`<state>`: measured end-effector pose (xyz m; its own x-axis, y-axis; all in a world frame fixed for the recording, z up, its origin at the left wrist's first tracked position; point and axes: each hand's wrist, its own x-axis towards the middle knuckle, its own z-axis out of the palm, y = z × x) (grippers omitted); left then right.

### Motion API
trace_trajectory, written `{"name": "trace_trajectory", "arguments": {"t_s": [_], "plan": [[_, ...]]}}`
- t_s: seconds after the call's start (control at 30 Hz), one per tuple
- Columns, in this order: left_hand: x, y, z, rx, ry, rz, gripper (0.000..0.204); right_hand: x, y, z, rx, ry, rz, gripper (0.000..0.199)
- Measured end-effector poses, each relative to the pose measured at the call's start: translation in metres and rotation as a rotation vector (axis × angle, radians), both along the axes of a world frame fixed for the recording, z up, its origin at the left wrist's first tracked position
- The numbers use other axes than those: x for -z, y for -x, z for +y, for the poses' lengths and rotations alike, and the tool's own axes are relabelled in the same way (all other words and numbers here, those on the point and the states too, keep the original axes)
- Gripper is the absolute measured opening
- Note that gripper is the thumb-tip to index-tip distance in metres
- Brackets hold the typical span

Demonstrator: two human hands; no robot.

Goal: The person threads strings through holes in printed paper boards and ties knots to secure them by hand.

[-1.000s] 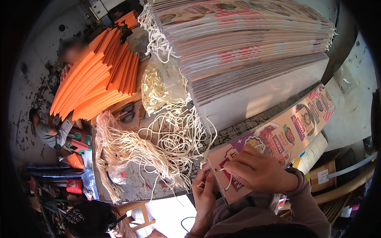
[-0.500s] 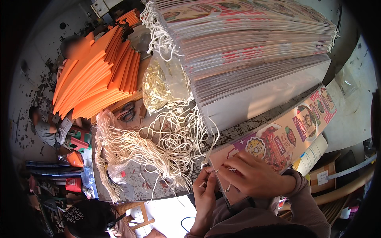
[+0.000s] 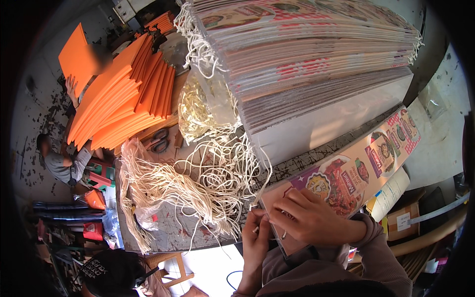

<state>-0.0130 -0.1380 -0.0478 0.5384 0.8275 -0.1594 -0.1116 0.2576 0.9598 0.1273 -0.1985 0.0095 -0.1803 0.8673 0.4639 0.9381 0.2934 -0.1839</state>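
A long printed panel (image 3: 341,183) with food pictures and a clear covering lies slanted in front of me, its near left end under my hands. My left hand (image 3: 255,240) is closed at that end, pinching a white cord (image 3: 256,230). My right hand (image 3: 311,218) lies over the panel, fingers bent, their tips meeting my left fingertips at the panel's edge. What those right fingertips grip is hidden. A short piece of cord shows on the panel below the right hand. Tangled white cords (image 3: 217,173) spread over the table to the left.
A tall stack of similar printed panels (image 3: 316,54) with corded ends stands behind. Left of it are a clear bag of gold-coloured pieces (image 3: 200,106), scissors (image 3: 159,141) and a pile of orange sheets (image 3: 118,99). Co-workers sit at the far left and lower left.
A co-worker behind the orange pile has raised an orange sheet upright at its left. My right fingers have shifted slightly at the panel's edge; my left hand has barely moved.
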Motion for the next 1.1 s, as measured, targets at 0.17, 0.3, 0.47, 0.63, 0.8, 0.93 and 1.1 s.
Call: {"name": "trace_trajectory", "arguments": {"t_s": [0.17,0.3,0.47,0.63,0.8,0.93,1.1], "plan": [[-0.009,-0.003,-0.003,-0.193,-0.678,0.386,0.005,0.003,0.005,-0.001,0.064,-0.034,0.015,0.033],[-0.01,-0.006,-0.008,-0.428,-0.733,0.406,0.006,0.004,-0.001,-0.005,0.075,-0.012,0.114,0.041],[0.007,0.014,0.028,-0.839,-0.944,0.408,0.01,0.032,-0.015,-0.004,0.233,0.021,0.154,0.047],[-0.004,0.043,0.041,-1.058,-0.663,0.155,0.014,0.038,-0.024,-0.009,0.316,0.043,0.156,0.052],[-0.023,0.032,0.007,-0.641,-0.542,-0.03,0.013,0.035,-0.025,-0.007,0.303,-0.008,0.257,0.048],[-0.045,0.011,-0.019,-0.363,-0.368,-0.04,0.01,-0.006,0.002,-0.005,0.049,-0.081,0.574,0.043],[-0.045,0.009,-0.02,-0.281,-0.34,-0.211,0.014,-0.024,0.018,0.005,-0.159,-0.144,0.654,0.031]]}}
